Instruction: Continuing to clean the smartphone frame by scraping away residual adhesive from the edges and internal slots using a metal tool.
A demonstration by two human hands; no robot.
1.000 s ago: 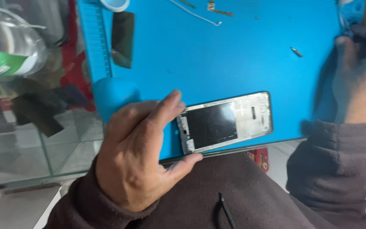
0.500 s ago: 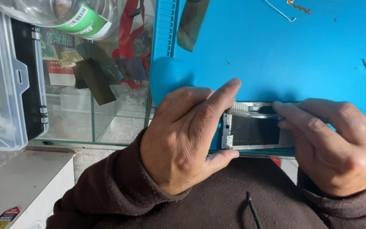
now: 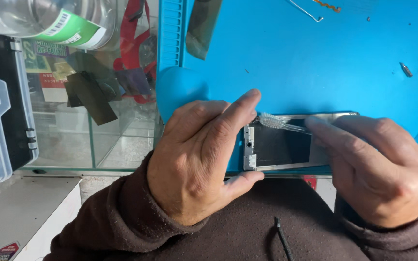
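Left hand [image 3: 197, 159] pinched the phone frame [image 3: 279, 145] by its left end at the near edge of the blue mat [image 3: 286, 58]; right hand [image 3: 378, 169] gripped a clear toothbrush [image 3: 279, 123], bristles on the frame's top-left corner. Brushing looked barely started (rest of frame untouched). Frame nearly overhung the mat's edge; open mat beyond, only a wire [image 3: 306, 12] and a screw [image 3: 406, 69] far off.

Lighting is even, cool and diffuse. Shadows are soft beneath both hands. The blue mat [image 3: 286, 53] shows no glare. Focus is sharp centrally; the bottle [image 3: 49, 21] reflects faint highlights.
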